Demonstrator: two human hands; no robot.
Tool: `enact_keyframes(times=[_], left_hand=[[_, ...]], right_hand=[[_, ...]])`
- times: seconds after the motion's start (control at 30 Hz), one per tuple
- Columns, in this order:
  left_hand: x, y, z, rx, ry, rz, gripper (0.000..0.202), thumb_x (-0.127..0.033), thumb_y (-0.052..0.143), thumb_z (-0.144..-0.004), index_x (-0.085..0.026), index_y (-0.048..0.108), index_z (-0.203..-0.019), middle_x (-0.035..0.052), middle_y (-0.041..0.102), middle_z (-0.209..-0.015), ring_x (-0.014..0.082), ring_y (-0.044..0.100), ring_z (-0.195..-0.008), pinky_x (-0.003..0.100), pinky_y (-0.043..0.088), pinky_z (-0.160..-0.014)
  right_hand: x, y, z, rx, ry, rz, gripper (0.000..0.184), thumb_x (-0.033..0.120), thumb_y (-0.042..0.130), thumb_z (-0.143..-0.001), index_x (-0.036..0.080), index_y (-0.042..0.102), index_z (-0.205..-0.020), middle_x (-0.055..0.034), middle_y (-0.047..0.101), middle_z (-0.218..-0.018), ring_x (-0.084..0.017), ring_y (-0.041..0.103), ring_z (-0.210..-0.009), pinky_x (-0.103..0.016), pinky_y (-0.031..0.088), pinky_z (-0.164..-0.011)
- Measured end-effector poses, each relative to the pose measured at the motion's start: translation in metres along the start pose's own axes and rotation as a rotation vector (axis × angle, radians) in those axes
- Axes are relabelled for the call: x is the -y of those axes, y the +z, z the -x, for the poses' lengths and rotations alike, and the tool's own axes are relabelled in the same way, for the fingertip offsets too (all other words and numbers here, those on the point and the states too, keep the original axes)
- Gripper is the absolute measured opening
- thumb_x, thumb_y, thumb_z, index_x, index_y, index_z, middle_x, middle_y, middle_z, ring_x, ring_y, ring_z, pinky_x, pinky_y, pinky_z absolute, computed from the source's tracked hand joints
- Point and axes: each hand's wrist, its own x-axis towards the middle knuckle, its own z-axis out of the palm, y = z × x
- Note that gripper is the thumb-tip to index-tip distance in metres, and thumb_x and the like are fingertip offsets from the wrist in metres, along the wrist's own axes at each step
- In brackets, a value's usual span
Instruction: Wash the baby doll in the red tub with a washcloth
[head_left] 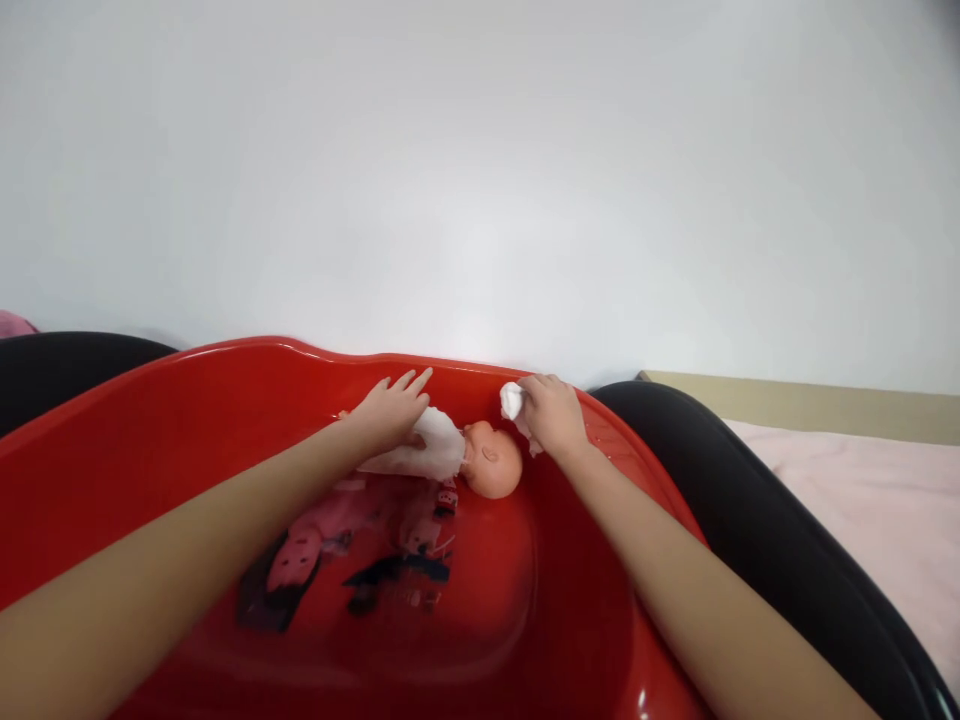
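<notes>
A pink vinyl baby doll lies on its back in a glossy red plastic baby bath, near the far edge of the tub and a little right of centre, with its head towards the right side. A white cloth covers its body, leaving the bald head bare. The left hand rests on that cloth with its fingers spread and the palm pressing down over the doll's chest. The right hand is curled shut around a white wad of cloth, which bulges out past the fingers on the side towards the doll, and a little more of the white hangs below the hand. This hand sits just beside the doll's head, near the far right edge of the tub; whether the wad touches the head is hard to tell. Towards the near edge of the tub, below the doll, lies a blurred pink and dark patch; it could be submerged fabric or a reflection, I cannot tell. Rounded black shapes flank the tub on both sides. Beyond the right one lies a pale pink blanket, and a white wall fills the background.
</notes>
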Motion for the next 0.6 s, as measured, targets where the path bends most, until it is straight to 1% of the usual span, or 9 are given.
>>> enact_keyframes(times=[0.07, 0.13, 0.17, 0.2, 0.23, 0.3, 0.47, 0.53, 0.6], left_hand=[[-0.006, 0.0, 0.013, -0.015, 0.007, 0.018, 0.051, -0.045, 0.069, -0.09, -0.017, 0.061, -0.132, 0.0182, 0.038, -0.167, 0.0344, 0.045, -0.147, 0.044, 0.039, -0.113], [-0.012, 0.001, 0.023, 0.009, -0.006, 0.037, 0.041, -0.04, 0.066, -0.092, -0.018, 0.062, -0.126, 0.0166, 0.061, -0.147, 0.0309, 0.059, -0.13, 0.04, 0.044, -0.104], [-0.016, 0.001, 0.028, 0.026, -0.015, 0.041, 0.036, -0.038, 0.065, -0.092, -0.018, 0.063, -0.121, 0.0156, 0.068, -0.135, 0.0301, 0.064, -0.121, 0.039, 0.046, -0.099], [-0.02, 0.003, 0.033, 0.041, -0.021, 0.041, 0.032, -0.037, 0.065, -0.092, -0.017, 0.064, -0.117, 0.0144, 0.071, -0.124, 0.0297, 0.067, -0.113, 0.039, 0.047, -0.095], [-0.024, 0.005, 0.037, 0.049, -0.02, 0.04, 0.029, -0.035, 0.065, -0.091, -0.017, 0.064, -0.114, 0.0135, 0.072, -0.117, 0.0296, 0.067, -0.107, 0.04, 0.047, -0.092], [-0.031, 0.011, 0.046, 0.05, -0.009, 0.044, 0.028, -0.032, 0.065, -0.091, -0.016, 0.063, -0.113, 0.0129, 0.071, -0.112, 0.0302, 0.067, -0.103, 0.041, 0.048, -0.088], [-0.046, 0.031, 0.072, 0.086, 0.077, 0.057, 0.029, -0.026, 0.065, -0.091, -0.013, 0.063, -0.117, 0.0139, 0.069, -0.114, 0.0344, 0.064, -0.107, 0.045, 0.047, -0.09], [-0.049, 0.039, 0.082, 0.106, 0.1, 0.073, 0.03, -0.019, 0.06, -0.091, -0.014, 0.063, -0.12, 0.0128, 0.068, -0.115, 0.0325, 0.064, -0.106, 0.043, 0.046, -0.089], [-0.051, 0.046, 0.091, 0.115, 0.104, 0.104, 0.036, -0.01, 0.056, -0.089, -0.015, 0.062, -0.124, 0.0115, 0.068, -0.116, 0.0294, 0.063, -0.105, 0.04, 0.044, -0.087]], right_hand=[[0.0, 0.0, -0.001, 0.008, 0.001, -0.008, 0.027, 0.012, 0.048, -0.095, 0.018, 0.071, -0.106, -0.0102, 0.074, -0.111, -0.026, 0.057, -0.104, -0.038, 0.036, -0.088], [-0.002, 0.001, -0.001, 0.006, 0.001, -0.002, 0.026, 0.012, 0.047, -0.096, 0.017, 0.07, -0.107, -0.0107, 0.073, -0.112, -0.026, 0.057, -0.104, -0.039, 0.035, -0.087], [-0.002, 0.002, -0.001, -0.001, -0.002, 0.002, 0.027, 0.012, 0.046, -0.097, 0.017, 0.07, -0.108, -0.0106, 0.073, -0.113, -0.026, 0.056, -0.104, -0.039, 0.035, -0.087], [-0.003, 0.003, 0.0, -0.01, -0.006, 0.004, 0.027, 0.012, 0.046, -0.097, 0.017, 0.07, -0.108, -0.0104, 0.073, -0.114, -0.026, 0.056, -0.105, -0.039, 0.034, -0.086], [-0.004, 0.004, 0.0, -0.018, -0.011, 0.005, 0.028, 0.012, 0.046, -0.097, 0.018, 0.07, -0.109, -0.0099, 0.073, -0.114, -0.026, 0.056, -0.105, -0.039, 0.034, -0.086], [-0.004, 0.007, 0.0, -0.033, -0.014, 0.007, 0.028, 0.011, 0.046, -0.097, 0.019, 0.07, -0.11, -0.0088, 0.073, -0.114, -0.025, 0.057, -0.106, -0.038, 0.035, -0.087], [-0.005, 0.011, -0.001, -0.048, -0.008, 0.027, 0.026, 0.012, 0.049, -0.096, 0.02, 0.069, -0.11, -0.0076, 0.073, -0.113, -0.024, 0.057, -0.108, -0.038, 0.035, -0.089], [-0.005, 0.012, -0.002, -0.039, -0.006, 0.029, 0.026, 0.012, 0.049, -0.096, 0.02, 0.069, -0.109, -0.008, 0.073, -0.114, -0.024, 0.057, -0.109, -0.038, 0.035, -0.09], [-0.005, 0.012, -0.003, -0.023, -0.002, 0.031, 0.026, 0.011, 0.049, -0.096, 0.02, 0.069, -0.11, -0.0085, 0.073, -0.114, -0.024, 0.057, -0.11, -0.038, 0.035, -0.091]])
